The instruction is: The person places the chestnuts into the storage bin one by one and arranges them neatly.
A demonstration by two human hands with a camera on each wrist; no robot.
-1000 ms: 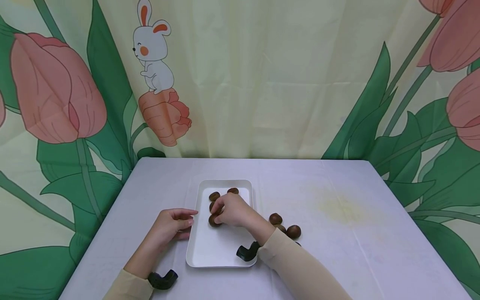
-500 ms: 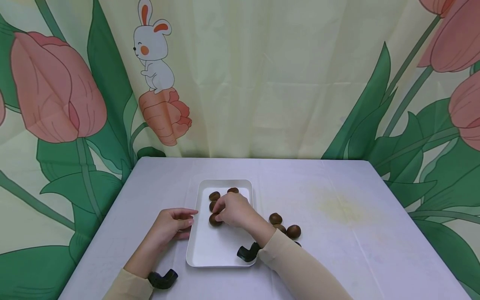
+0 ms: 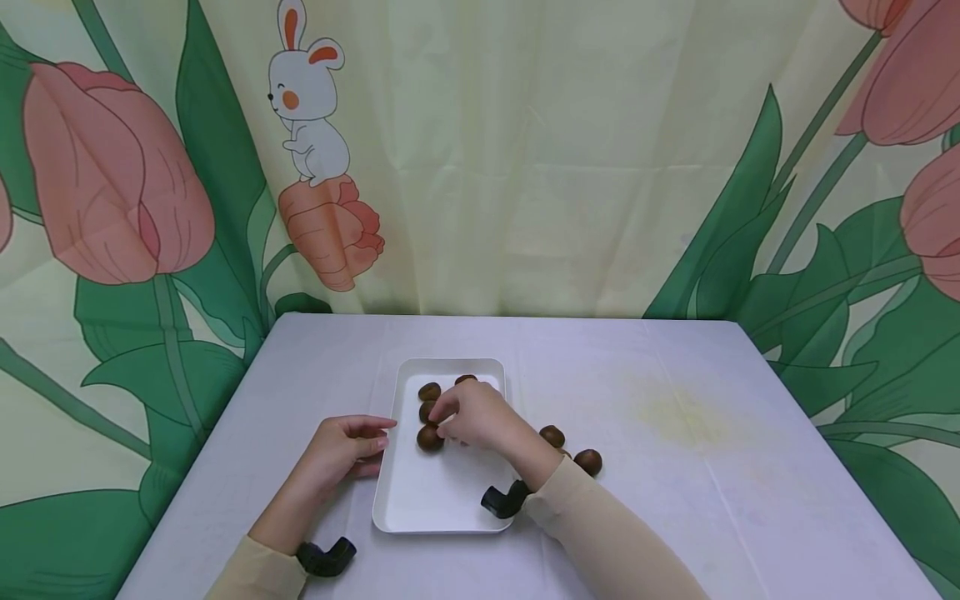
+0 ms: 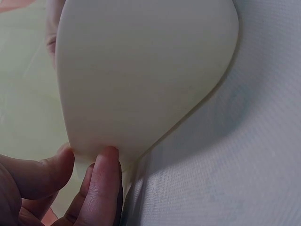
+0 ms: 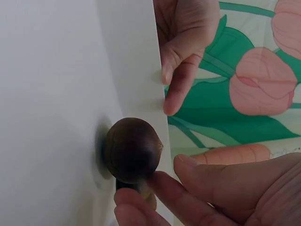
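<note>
A chestnut (image 3: 430,438) lies on the white tray (image 3: 431,500), the nearest of a short column of chestnuts along its left side. My right hand (image 3: 474,414) is just right of it, fingertips close by. In the right wrist view the thumb stands apart from the chestnut (image 5: 132,149), while a fingertip seems to touch its lower edge. Behind it in the column are a middle chestnut (image 3: 427,412) and a far chestnut (image 3: 430,391). My left hand (image 3: 348,450) rests its extended fingertips against the tray's left wall (image 4: 141,84).
Another chestnut (image 3: 466,378) sits at the tray's back right, partly hidden by my hand. Right of the tray, loose chestnuts (image 3: 588,462) lie on the white tablecloth (image 3: 675,500), one mostly hidden by my forearm. A printed curtain (image 3: 570,167) hangs behind the table.
My right hand's fingers have loosened from the nearest chestnut and drawn slightly right and away. That chestnut stays in place in the tray. The left hand has not moved.
</note>
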